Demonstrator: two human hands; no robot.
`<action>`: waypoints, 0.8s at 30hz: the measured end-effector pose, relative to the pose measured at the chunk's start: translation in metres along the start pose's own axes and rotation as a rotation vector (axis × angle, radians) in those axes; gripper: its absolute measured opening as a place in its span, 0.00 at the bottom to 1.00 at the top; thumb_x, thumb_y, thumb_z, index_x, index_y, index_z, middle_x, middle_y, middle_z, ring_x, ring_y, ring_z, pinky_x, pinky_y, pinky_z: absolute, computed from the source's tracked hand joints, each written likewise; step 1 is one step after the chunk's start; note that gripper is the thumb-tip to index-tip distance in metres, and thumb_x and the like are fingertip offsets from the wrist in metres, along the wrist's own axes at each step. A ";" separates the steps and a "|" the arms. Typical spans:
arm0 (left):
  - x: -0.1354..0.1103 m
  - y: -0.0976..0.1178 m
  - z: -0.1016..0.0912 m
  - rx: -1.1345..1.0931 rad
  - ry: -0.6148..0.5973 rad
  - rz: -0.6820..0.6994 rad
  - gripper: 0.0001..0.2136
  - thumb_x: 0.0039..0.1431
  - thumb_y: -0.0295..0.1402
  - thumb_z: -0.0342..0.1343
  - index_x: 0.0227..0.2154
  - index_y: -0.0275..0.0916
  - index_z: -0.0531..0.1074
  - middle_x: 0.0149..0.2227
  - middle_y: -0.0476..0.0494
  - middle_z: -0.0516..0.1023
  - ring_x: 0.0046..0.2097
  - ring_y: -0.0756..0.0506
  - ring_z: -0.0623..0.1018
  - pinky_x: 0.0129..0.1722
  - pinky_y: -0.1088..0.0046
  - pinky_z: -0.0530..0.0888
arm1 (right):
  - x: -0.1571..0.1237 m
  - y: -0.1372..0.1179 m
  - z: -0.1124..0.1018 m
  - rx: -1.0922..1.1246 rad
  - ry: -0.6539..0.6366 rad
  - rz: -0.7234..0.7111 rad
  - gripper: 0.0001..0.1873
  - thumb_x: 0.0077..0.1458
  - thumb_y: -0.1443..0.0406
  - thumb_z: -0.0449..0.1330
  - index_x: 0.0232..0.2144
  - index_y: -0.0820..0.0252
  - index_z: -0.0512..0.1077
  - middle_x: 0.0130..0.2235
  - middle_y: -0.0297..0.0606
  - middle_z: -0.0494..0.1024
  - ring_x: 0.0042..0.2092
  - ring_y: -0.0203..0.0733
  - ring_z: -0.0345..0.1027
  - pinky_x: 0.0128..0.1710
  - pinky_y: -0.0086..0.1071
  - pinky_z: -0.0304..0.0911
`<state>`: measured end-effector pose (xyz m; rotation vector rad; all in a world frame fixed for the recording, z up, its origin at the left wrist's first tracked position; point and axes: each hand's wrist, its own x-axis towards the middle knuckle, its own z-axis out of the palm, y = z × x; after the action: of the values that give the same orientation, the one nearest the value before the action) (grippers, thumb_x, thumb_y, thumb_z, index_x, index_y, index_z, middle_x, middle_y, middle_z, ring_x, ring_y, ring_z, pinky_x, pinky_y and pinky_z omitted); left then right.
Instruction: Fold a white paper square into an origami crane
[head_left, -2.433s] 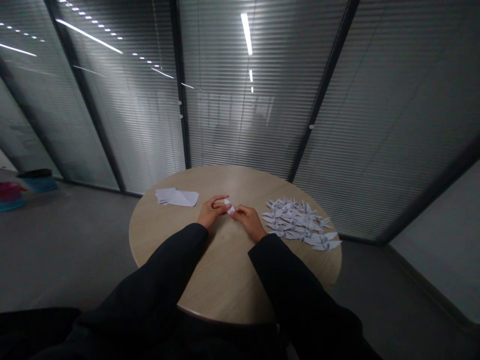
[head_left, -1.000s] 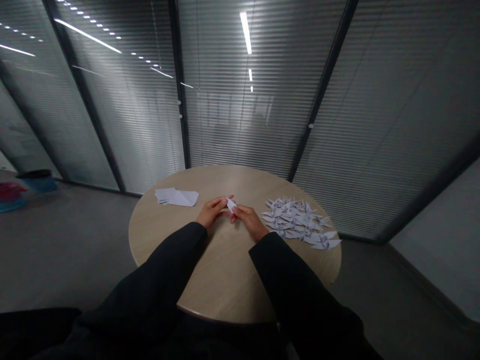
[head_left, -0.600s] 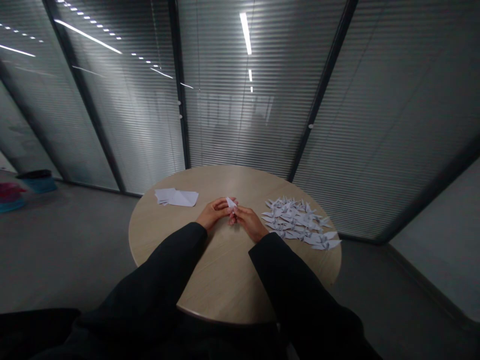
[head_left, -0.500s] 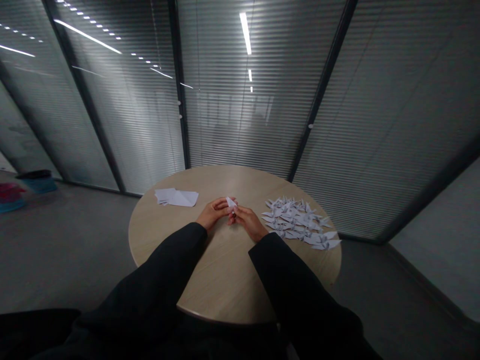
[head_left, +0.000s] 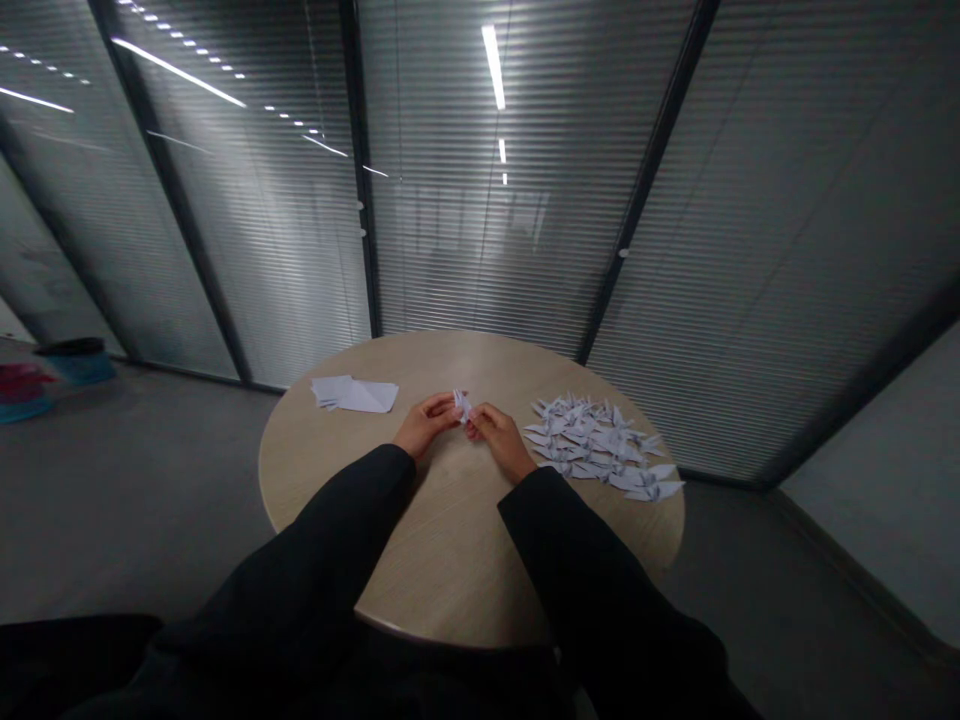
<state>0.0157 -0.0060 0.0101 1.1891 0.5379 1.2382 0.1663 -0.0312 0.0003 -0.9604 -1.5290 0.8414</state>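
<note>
Between my two hands, above the middle of the round table (head_left: 450, 540), is a small folded white paper (head_left: 462, 404) with pointed tips. My left hand (head_left: 429, 422) grips it from the left, its fingers closed on the paper's edge. From the right, my right hand (head_left: 501, 438) pinches the same paper between thumb and fingers. The paper's lower part is hidden by the fingertips. To the right of my right hand lies a spread of many folded paper cranes (head_left: 596, 440), set close together.
White paper sheets (head_left: 367, 397) lie overlapping on the table's left side. Behind the table stands a glass partition with blinds (head_left: 480, 250). Blue buckets (head_left: 79, 362) stand on the floor at the far left, one with something red in it.
The folded paper has turned in my fingers and now shows several narrow points instead of one broad one. My right-hand fingers have shifted slightly; both hands stay in place.
</note>
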 end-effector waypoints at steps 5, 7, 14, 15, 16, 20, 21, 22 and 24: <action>0.001 -0.002 -0.002 0.030 0.014 -0.010 0.24 0.34 0.37 0.69 0.38 0.34 0.76 0.32 0.43 0.78 0.33 0.48 0.75 0.38 0.69 0.71 | -0.002 -0.004 -0.001 -0.260 0.037 -0.125 0.13 0.55 0.57 0.51 0.26 0.59 0.68 0.26 0.32 0.70 0.29 0.35 0.64 0.32 0.29 0.58; 0.002 -0.003 -0.003 0.047 0.032 -0.011 0.24 0.33 0.37 0.70 0.38 0.34 0.76 0.31 0.43 0.78 0.33 0.48 0.75 0.38 0.69 0.71 | -0.003 -0.007 -0.002 -0.334 0.049 -0.170 0.13 0.56 0.59 0.51 0.26 0.59 0.68 0.26 0.33 0.70 0.30 0.35 0.64 0.33 0.29 0.57; 0.004 -0.007 -0.007 0.130 0.072 -0.001 0.22 0.35 0.37 0.69 0.36 0.34 0.76 0.32 0.43 0.77 0.32 0.49 0.75 0.37 0.69 0.70 | -0.003 -0.009 -0.002 -0.436 0.055 -0.204 0.11 0.55 0.62 0.51 0.25 0.59 0.69 0.27 0.34 0.71 0.32 0.37 0.64 0.34 0.29 0.57; 0.005 -0.007 -0.007 0.136 0.069 0.002 0.22 0.35 0.38 0.69 0.36 0.34 0.76 0.31 0.43 0.77 0.32 0.49 0.74 0.37 0.69 0.70 | -0.003 -0.009 -0.002 -0.444 0.056 -0.202 0.11 0.55 0.62 0.52 0.25 0.59 0.69 0.27 0.34 0.71 0.32 0.37 0.64 0.34 0.29 0.57; 0.004 -0.007 -0.007 0.141 0.065 0.005 0.21 0.35 0.38 0.69 0.35 0.34 0.76 0.30 0.44 0.77 0.32 0.49 0.74 0.36 0.70 0.70 | -0.003 -0.009 -0.002 -0.450 0.060 -0.198 0.11 0.55 0.62 0.52 0.25 0.59 0.69 0.28 0.34 0.71 0.32 0.37 0.64 0.34 0.29 0.57; 0.003 -0.005 -0.005 0.156 0.059 0.014 0.20 0.35 0.37 0.69 0.34 0.34 0.76 0.30 0.44 0.76 0.31 0.49 0.74 0.35 0.70 0.70 | -0.004 -0.011 -0.001 -0.473 0.071 -0.179 0.10 0.54 0.62 0.53 0.25 0.59 0.70 0.28 0.34 0.72 0.32 0.36 0.64 0.34 0.29 0.57; 0.003 -0.004 -0.005 0.158 0.058 0.015 0.20 0.35 0.37 0.69 0.34 0.34 0.76 0.30 0.44 0.76 0.31 0.49 0.74 0.35 0.70 0.71 | -0.004 -0.011 -0.001 -0.474 0.065 -0.180 0.10 0.54 0.61 0.53 0.26 0.59 0.70 0.28 0.34 0.72 0.32 0.36 0.64 0.34 0.29 0.57; 0.003 -0.004 -0.005 0.159 0.058 0.015 0.20 0.35 0.37 0.69 0.34 0.34 0.76 0.30 0.44 0.76 0.31 0.49 0.74 0.35 0.70 0.71 | -0.004 -0.012 -0.001 -0.471 0.058 -0.183 0.11 0.55 0.61 0.53 0.26 0.59 0.70 0.29 0.34 0.72 0.32 0.36 0.64 0.34 0.29 0.57; 0.003 -0.003 -0.005 0.162 0.065 0.019 0.20 0.35 0.37 0.69 0.34 0.34 0.76 0.29 0.45 0.76 0.31 0.50 0.74 0.34 0.71 0.71 | -0.004 -0.013 -0.001 -0.450 0.040 -0.188 0.11 0.55 0.61 0.52 0.27 0.60 0.70 0.30 0.35 0.72 0.33 0.36 0.65 0.33 0.28 0.58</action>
<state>0.0139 -0.0013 0.0064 1.2953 0.6864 1.2718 0.1657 -0.0405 0.0099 -1.1230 -1.7811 0.3459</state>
